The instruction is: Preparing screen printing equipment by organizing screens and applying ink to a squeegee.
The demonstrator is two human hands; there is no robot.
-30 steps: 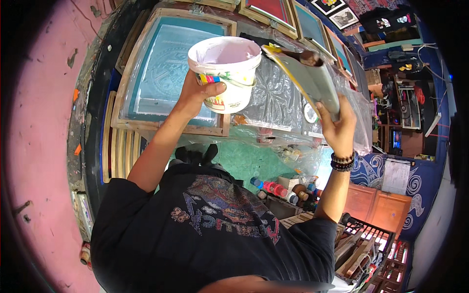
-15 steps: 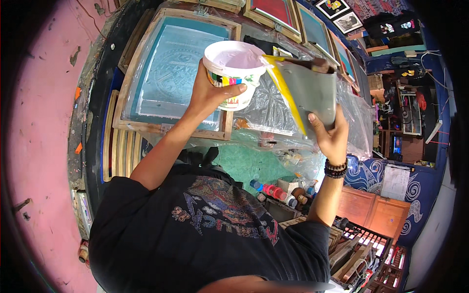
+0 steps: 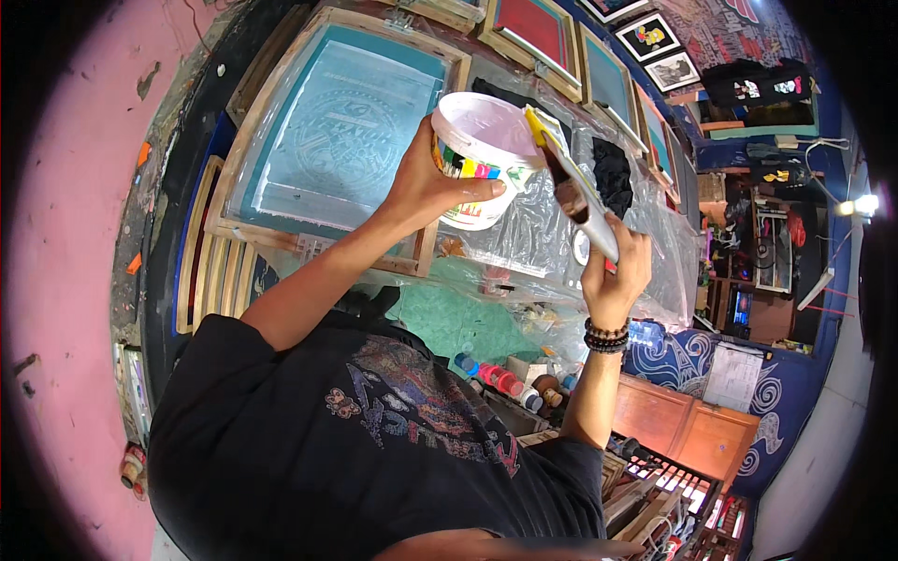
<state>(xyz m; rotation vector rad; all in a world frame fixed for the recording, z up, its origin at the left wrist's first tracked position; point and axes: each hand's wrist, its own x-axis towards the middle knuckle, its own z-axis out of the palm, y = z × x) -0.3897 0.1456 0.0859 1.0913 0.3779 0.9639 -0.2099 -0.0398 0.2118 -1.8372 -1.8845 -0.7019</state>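
Left hand (image 3: 432,187) grips the white ink tub (image 3: 482,154) by its side, tilted, held up over the wooden-framed printing screen (image 3: 341,140). Right hand (image 3: 613,271) is clenched on a flat squeegee (image 3: 571,187), yellow tip at the tub's rim. Looks like the ink-scooping step; next needs the blade dipped cleanly, tub kept steady.

Glossy white plastic tub (image 3: 482,154); wooden screen frame (image 3: 281,140); crinkled clear plastic sheet (image 3: 533,234).

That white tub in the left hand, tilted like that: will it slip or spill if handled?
The white tub probably weighs little: the left hand alone holds it tilted. Its smooth plastic wall may be slippery. The open top, where the right hand works a squeegee, could spill.
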